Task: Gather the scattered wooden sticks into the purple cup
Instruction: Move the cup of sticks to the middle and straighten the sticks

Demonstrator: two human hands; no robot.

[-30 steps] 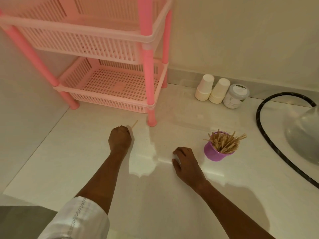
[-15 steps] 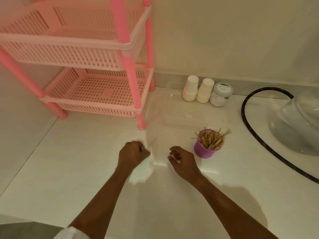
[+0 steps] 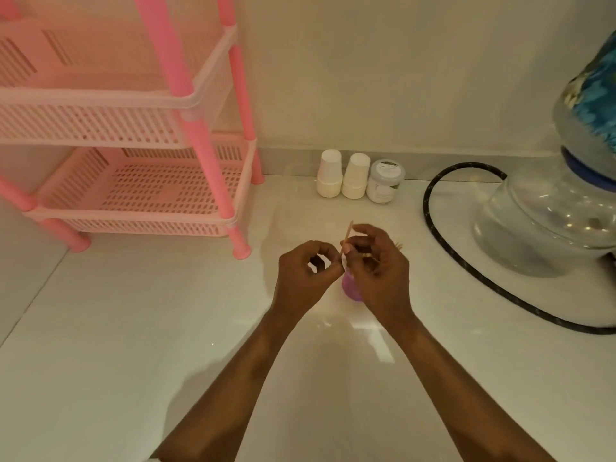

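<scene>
Over purple cup [image 3: 350,289] | right hand [image 3: 380,275] pinches stick [image 3: 348,233] | left hand [image 3: 303,278] curled

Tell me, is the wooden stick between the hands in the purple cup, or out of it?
Out. The right hand pinches the wooden stick nearly upright above the purple cup; its lower end is hidden.

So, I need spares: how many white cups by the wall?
2: the first cup upturned, right of the pink rack; the second cup between it and the white jar. More may be nested.

Counter [image 3: 133,328] holds pink rack [image 3: 126,225], purple cup [image 3: 350,290], paper cups [image 3: 330,180], jar [image 3: 385,183].
</scene>
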